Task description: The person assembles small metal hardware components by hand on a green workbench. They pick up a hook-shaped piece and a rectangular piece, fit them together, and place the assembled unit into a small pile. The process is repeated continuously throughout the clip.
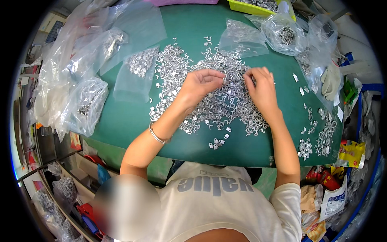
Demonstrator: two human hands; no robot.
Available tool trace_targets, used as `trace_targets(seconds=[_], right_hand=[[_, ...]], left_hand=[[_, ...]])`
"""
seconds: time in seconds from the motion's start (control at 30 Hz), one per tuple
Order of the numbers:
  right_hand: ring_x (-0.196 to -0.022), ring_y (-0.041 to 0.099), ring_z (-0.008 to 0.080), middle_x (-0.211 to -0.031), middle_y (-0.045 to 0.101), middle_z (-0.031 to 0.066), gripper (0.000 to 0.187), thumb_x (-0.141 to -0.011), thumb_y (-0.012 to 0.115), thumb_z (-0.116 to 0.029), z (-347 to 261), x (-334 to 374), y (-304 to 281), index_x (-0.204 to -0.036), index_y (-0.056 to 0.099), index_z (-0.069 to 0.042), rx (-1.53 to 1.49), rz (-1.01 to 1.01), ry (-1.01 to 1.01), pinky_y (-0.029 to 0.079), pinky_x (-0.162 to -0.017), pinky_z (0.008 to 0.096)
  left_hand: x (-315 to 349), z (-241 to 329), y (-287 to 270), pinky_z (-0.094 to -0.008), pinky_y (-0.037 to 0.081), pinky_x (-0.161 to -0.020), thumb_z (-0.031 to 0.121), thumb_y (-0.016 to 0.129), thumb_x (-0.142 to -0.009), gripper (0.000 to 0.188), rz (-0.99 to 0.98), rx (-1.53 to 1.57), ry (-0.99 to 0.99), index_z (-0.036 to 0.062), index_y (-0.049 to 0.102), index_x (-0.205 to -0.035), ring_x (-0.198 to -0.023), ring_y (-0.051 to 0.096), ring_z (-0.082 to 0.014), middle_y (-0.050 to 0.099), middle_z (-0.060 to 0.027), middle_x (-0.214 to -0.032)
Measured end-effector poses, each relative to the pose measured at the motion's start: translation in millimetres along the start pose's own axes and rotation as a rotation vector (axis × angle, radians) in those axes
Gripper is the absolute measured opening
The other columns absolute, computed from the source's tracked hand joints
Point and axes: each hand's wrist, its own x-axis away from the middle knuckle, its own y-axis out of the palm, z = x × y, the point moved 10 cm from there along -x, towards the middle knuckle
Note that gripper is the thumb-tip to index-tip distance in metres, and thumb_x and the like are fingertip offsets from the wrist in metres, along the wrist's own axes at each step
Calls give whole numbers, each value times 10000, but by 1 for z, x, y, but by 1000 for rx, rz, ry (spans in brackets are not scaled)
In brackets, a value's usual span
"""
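Grip of the left hand [201, 82]: thumb and forefinger are brought together in a pinch, one small metal piece [224, 81] apparently held at the tips. Right hand [261, 82]: fingers are curled over the pile [229, 107], thumb near the fingertips; whether anything is held cannot be told. Many crescent-shaped pieces are heaped loosely beneath and between both hands. Handling is judged best if each piece is taken lightly by its edge, wrists raised, so that neighbours are not dragged along.

Surface [246, 151], green: at left, clear plastic bags [90, 101] are bunched, and a flat bag [141, 64] of small parts is laid beside the pile. At right, a filled bag [287, 35], a pale glove [331, 83] and small groups of metal parts [305, 149] are set apart.

Room: at lower left, bagged parts [66, 188] are stored; at far right, a yellow packet [350, 154] is seen.
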Motion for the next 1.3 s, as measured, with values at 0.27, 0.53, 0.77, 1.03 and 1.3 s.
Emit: trace_targets(seconds=[0.27, 0.53, 0.77, 1.03, 1.3], right_hand=[[-729, 612, 301, -787, 644, 121, 122, -791, 716, -128, -67, 100, 34, -831, 664, -24, -518, -728, 92, 488, -676, 416], [-771, 619, 341, -767, 637, 135, 123, -814, 691, -159, -43, 71, 31, -816, 687, -37, -404, -685, 248, 489, -690, 428], [-846, 607, 357, -858, 636, 165, 133, -814, 661, -85, -30, -19, 39, -897, 649, 19, -42, -13, -63, 486, -753, 433], [-766, 612, 322, -789, 646, 146, 41, -802, 648, -14, -7, 9, 32, -829, 652, 16, -470, -315, 343, 486, -694, 406], [-845, 569, 296, -806, 622, 98, 88, -772, 707, -97, -74, 80, 41, -807, 670, -26, -441, -690, -104, 466, -785, 405]], left_hand=[[66, -39, 26, -242, 485, -674, 37, 646, -885, 139, -186, -326, -132, 5, 698, -1010, -792, 599, -70, 685, -23, -901], [103, -35, 51, -360, 505, -716, -3, 650, -822, 114, -309, -783, 227, -1, 683, -931, -806, 638, -303, 664, -144, -874], [20, 34, 9, -380, 506, -753, -1, 666, -806, 162, 213, -866, 513, 2, 671, -968, -833, 630, -311, 643, -131, -889], [-25, 38, 14, -416, 462, -816, 33, 685, -783, 148, 180, -1144, 683, 31, 676, -931, -930, 584, -329, 637, -117, -946], [-13, 44, 10, -391, 479, -795, 19, 674, -806, 113, 174, -926, 634, 22, 669, -919, -880, 610, -320, 650, -129, -900]])
